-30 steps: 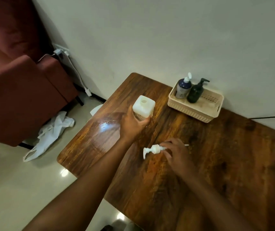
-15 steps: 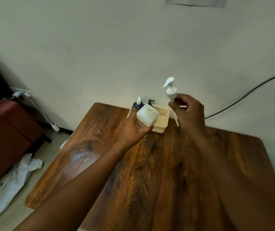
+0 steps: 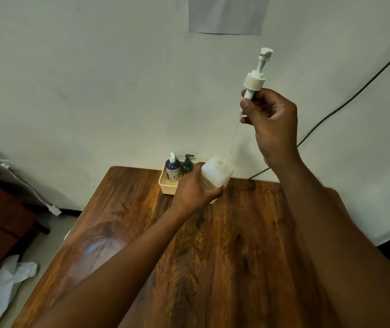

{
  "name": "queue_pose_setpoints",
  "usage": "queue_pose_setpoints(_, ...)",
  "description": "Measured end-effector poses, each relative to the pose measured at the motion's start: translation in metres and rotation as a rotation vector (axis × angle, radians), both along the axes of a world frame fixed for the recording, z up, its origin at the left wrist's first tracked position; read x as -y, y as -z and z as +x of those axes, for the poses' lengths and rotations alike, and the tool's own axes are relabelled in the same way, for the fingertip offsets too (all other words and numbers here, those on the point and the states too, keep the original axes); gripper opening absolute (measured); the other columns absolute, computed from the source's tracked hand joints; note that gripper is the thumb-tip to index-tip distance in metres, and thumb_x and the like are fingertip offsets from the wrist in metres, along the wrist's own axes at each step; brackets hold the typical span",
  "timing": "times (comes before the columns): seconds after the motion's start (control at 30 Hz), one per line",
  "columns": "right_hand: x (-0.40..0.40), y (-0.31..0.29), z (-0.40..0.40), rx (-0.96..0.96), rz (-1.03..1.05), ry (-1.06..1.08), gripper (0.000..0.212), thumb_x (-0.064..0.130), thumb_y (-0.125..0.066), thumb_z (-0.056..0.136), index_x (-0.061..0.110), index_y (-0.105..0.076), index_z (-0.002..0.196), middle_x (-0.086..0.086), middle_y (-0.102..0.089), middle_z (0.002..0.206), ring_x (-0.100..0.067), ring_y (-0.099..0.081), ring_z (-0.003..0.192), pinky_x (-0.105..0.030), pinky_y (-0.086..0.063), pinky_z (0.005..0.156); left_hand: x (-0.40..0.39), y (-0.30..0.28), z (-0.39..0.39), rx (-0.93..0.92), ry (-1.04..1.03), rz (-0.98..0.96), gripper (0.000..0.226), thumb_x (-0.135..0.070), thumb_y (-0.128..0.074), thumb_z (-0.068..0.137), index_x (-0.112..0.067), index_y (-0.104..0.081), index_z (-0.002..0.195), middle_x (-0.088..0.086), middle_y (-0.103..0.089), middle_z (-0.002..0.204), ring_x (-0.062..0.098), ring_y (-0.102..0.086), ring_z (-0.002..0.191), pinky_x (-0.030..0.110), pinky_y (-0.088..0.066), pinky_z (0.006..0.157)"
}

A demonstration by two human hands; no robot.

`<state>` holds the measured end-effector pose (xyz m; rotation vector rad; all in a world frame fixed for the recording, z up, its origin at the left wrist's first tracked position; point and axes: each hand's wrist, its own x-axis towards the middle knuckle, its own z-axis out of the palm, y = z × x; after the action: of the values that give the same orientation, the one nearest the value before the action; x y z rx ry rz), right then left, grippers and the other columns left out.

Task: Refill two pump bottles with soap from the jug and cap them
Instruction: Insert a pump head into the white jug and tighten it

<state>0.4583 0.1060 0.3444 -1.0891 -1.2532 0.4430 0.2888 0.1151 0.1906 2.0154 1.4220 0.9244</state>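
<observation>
The left hand [image 3: 192,190] wraps its fingers around a white square bottle [image 3: 216,172], mouth open, above the wooden table [image 3: 224,256]; the right hand [image 3: 269,121] pinches a white pump head [image 3: 256,76] high above it, its tube hanging toward the mouth; behind, a basket [image 3: 165,185] holds two pump bottles [image 3: 173,167].

A single head-worn wide-angle view looks forward and down from above a wooden table [image 3: 236,256]; both forearms reach in from the bottom edge. It faces a pale wall [image 3: 94,79] close behind the table's far edge.
</observation>
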Motion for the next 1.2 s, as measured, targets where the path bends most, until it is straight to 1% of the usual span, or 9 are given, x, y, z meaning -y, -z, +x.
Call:
queue_pose_setpoints(0.23, -0.001, 0.008, -0.002, -0.016, -0.005, -0.001, 0.026, 0.016, -0.071, 0.094, 0.004, -0.073, 0.117, -0.007, -0.076, 0.101, -0.022, -0.072, 0.088, -0.037, -0.063, 0.075, 0.000, 0.000, 0.004, -0.002, 0.013, -0.006, 0.088, -0.056, -0.084, 0.077, -0.019, -0.048, 0.148, 0.002, -0.066, 0.137, 0.022, -0.063, 0.122, 0.041, -0.060, 0.092)
queue_pose_setpoints(0.37, -0.002, 0.014, -0.004, -0.023, -0.015, -0.008, 0.026, 0.016, -0.071, 0.094, 0.004, -0.073, 0.118, -0.007, -0.076, 0.102, -0.022, -0.072, 0.089, -0.038, -0.063, 0.075, 0.000, -0.001, 0.003, 0.012, 0.008, -0.007, 0.088, -0.057, -0.084, 0.077, -0.018, -0.048, 0.148, 0.001, -0.065, 0.138, 0.021, -0.063, 0.123, 0.040, -0.061, 0.092)
queue_pose_setpoints(0.53, -0.001, 0.023, -0.008, -0.036, -0.037, -0.023, 0.025, 0.015, -0.071, 0.094, 0.005, -0.073, 0.117, -0.004, -0.075, 0.099, -0.017, -0.071, 0.087, -0.038, -0.064, 0.075, 0.004, -0.006, 0.003, 0.006, 0.006, -0.011, 0.089, -0.057, -0.083, 0.077, -0.018, -0.047, 0.149, 0.002, -0.065, 0.139, 0.023, -0.063, 0.123, 0.042, -0.062, 0.092)
queue_pose_setpoints(0.73, 0.003, 0.039, -0.015, -0.002, -0.086, -0.023, 0.025, 0.016, -0.071, 0.094, 0.008, -0.074, 0.118, -0.002, -0.076, 0.098, -0.019, -0.072, 0.088, -0.040, -0.064, 0.077, 0.006, -0.015, 0.001, 0.005, -0.007, 0.018, 0.088, -0.059, -0.082, 0.077, -0.018, -0.049, 0.147, 0.002, -0.066, 0.134, 0.022, -0.064, 0.118, 0.043, -0.063, 0.088)
queue_pose_setpoints(0.83, 0.004, 0.049, -0.017, 0.039, -0.135, -0.022, 0.024, 0.020, -0.072, 0.093, 0.012, -0.075, 0.116, 0.002, -0.076, 0.095, -0.018, -0.073, 0.086, -0.045, -0.062, 0.083, 0.006, -0.022, 0.001, 0.017, -0.027, 0.053, 0.085, -0.060, -0.083, 0.075, -0.017, -0.053, 0.142, 0.000, -0.069, 0.128, 0.020, -0.067, 0.112, 0.041, -0.063, 0.085)
queue_pose_setpoints(0.87, 0.005, 0.052, -0.017, 0.060, -0.155, -0.017, 0.024, 0.023, -0.072, 0.092, 0.014, -0.075, 0.115, 0.004, -0.076, 0.095, -0.016, -0.072, 0.087, -0.047, -0.061, 0.087, 0.006, -0.024, 0.001, 0.017, -0.036, 0.062, 0.083, -0.059, -0.083, 0.075, -0.017, -0.054, 0.140, 0.000, -0.070, 0.125, 0.019, -0.067, 0.109, 0.040, -0.063, 0.084)
queue_pose_setpoints(0.97, 0.007, 0.058, -0.020, 0.109, -0.200, -0.008, 0.025, 0.027, -0.072, 0.091, 0.017, -0.076, 0.114, 0.008, -0.077, 0.099, -0.008, -0.070, 0.097, -0.045, -0.057, 0.094, 0.006, -0.031, 0.002, 0.011, -0.056, 0.078, 0.078, -0.058, -0.084, 0.075, -0.017, -0.056, 0.136, -0.001, -0.071, 0.121, 0.018, -0.068, 0.104, 0.039, -0.062, 0.081)
queue_pose_setpoints(1.07, 0.009, 0.060, -0.023, 0.102, -0.215, -0.017, 0.025, 0.028, -0.073, 0.091, 0.018, -0.077, 0.113, 0.008, -0.077, 0.103, -0.008, -0.069, 0.103, -0.044, -0.058, 0.093, 0.005, -0.037, 0.002, 0.000, -0.063, 0.078, 0.078, -0.057, -0.083, 0.076, -0.016, -0.056, 0.137, 0.001, -0.071, 0.122, 0.019, -0.068, 0.106, 0.038, -0.062, 0.082)
queue_pose_setpoints(1.2, 0.011, 0.059, -0.022, 0.088, -0.229, -0.010, 0.024, 0.027, -0.073, 0.091, 0.018, -0.077, 0.113, 0.008, -0.076, 0.103, -0.010, -0.068, 0.104, -0.041, -0.059, 0.091, 0.005, -0.042, 0.002, -0.024, -0.079, 0.091, 0.079, -0.059, -0.082, 0.076, -0.017, -0.056, 0.137, 0.001, -0.071, 0.125, 0.019, -0.069, 0.107, 0.035, -0.061, 0.084)
